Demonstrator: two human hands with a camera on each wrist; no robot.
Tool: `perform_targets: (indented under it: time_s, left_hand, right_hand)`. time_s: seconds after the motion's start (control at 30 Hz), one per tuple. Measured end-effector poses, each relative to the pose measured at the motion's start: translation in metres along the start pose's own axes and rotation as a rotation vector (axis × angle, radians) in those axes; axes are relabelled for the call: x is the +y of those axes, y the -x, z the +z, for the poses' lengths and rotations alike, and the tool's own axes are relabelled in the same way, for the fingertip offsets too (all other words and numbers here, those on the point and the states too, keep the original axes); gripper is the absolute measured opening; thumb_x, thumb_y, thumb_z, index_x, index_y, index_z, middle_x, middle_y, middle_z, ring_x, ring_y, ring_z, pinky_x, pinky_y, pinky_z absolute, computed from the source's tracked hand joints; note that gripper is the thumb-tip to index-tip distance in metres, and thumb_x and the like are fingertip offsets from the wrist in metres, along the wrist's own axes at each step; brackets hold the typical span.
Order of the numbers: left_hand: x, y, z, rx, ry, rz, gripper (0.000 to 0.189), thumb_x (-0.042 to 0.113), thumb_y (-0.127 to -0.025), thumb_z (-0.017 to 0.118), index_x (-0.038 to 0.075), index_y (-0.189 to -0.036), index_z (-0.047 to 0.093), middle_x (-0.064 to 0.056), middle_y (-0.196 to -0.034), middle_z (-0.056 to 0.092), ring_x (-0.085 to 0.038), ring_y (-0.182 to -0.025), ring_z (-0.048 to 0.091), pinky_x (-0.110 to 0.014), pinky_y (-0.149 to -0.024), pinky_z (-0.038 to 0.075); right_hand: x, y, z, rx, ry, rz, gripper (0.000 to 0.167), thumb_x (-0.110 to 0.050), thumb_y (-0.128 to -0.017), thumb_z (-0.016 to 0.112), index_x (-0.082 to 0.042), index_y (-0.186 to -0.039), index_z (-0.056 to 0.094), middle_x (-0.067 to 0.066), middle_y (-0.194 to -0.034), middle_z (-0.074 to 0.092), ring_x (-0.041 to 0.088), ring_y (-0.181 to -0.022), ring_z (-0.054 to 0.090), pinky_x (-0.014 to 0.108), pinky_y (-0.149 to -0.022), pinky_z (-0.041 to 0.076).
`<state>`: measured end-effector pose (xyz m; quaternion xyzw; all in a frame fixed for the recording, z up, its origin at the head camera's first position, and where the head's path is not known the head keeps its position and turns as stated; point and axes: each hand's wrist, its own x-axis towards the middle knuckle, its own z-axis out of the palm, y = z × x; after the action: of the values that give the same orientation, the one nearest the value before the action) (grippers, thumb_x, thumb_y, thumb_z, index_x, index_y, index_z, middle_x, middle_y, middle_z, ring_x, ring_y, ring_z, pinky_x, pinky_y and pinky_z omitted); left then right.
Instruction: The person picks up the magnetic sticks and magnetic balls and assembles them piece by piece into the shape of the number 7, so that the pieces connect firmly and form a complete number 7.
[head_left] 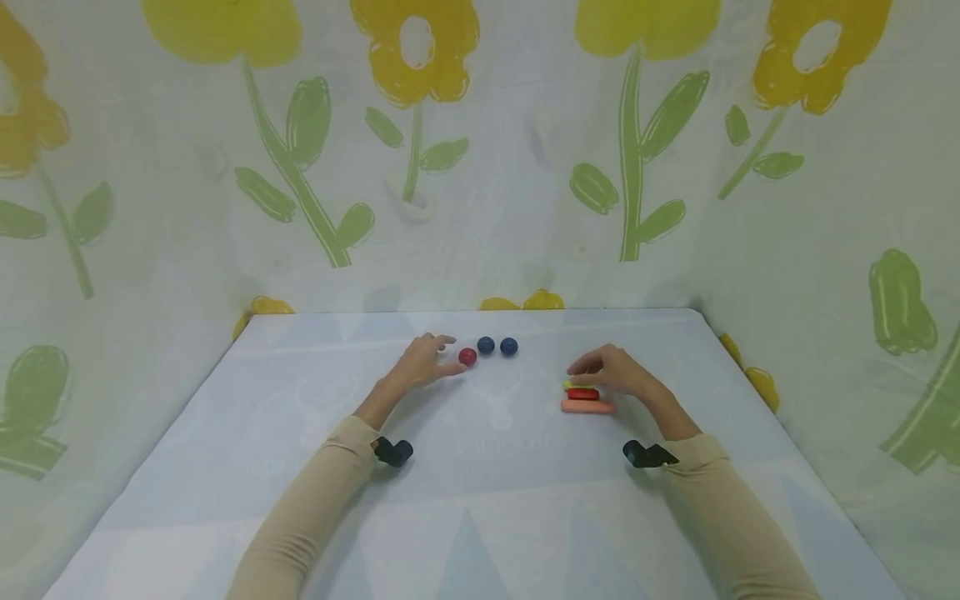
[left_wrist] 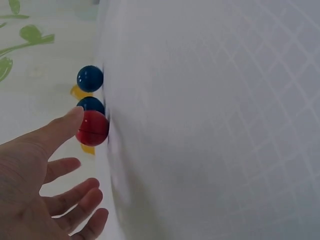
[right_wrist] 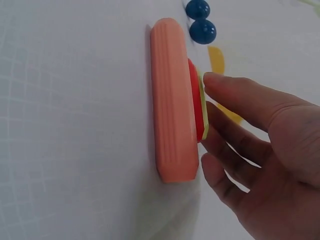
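A red ball lies on the pale tablecloth with two blue balls just beyond it. My left hand reaches to the red ball with fingers spread. In the left wrist view the thumb tip touches the red ball. To the right stands a small stack: a salmon oblong piece, a red piece and a thin yellow piece on top. My right hand hovers over it, and its fingertips rest against the yellow piece.
Cloth walls printed with yellow flowers close in the table at the back and on both sides. The table's far edge runs just behind the balls. A black wrist camera mount sits on each sleeve.
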<state>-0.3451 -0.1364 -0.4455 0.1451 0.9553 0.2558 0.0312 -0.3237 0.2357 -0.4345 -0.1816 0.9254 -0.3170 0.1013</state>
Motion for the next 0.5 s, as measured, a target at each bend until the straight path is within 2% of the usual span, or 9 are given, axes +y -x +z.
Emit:
perform_targets:
  time_s: [0.23, 0.5]
  left_hand:
    - [0.0068, -0.0022, 0.0047, -0.016, 0.115, -0.037, 0.056, 0.040, -0.089, 0.071, 0.013, -0.135, 0.057, -0.014, -0.129, 0.060, -0.029, -0.118, 0.056, -0.044, -0.097, 0.051]
    - [0.0093, -0.0082, 0.0065, -0.003, 0.132, -0.007, 0.051, 0.035, -0.090, 0.071, 0.010, -0.133, 0.059, -0.014, -0.126, 0.063, -0.028, -0.115, 0.058, -0.043, -0.097, 0.050]
  right_hand:
    - [0.0062, 0.0011, 0.0051, -0.003, -0.034, 0.016, 0.020, -0.021, -0.091, 0.070, -0.011, -0.107, 0.076, 0.007, -0.105, 0.074, 0.016, -0.090, 0.063, 0.030, -0.081, 0.053]
    - [0.0086, 0.0005, 0.0079, 0.014, -0.065, 0.011, 0.021, -0.022, -0.091, 0.070, -0.011, -0.107, 0.076, 0.008, -0.107, 0.074, 0.016, -0.090, 0.062, 0.027, -0.079, 0.051]
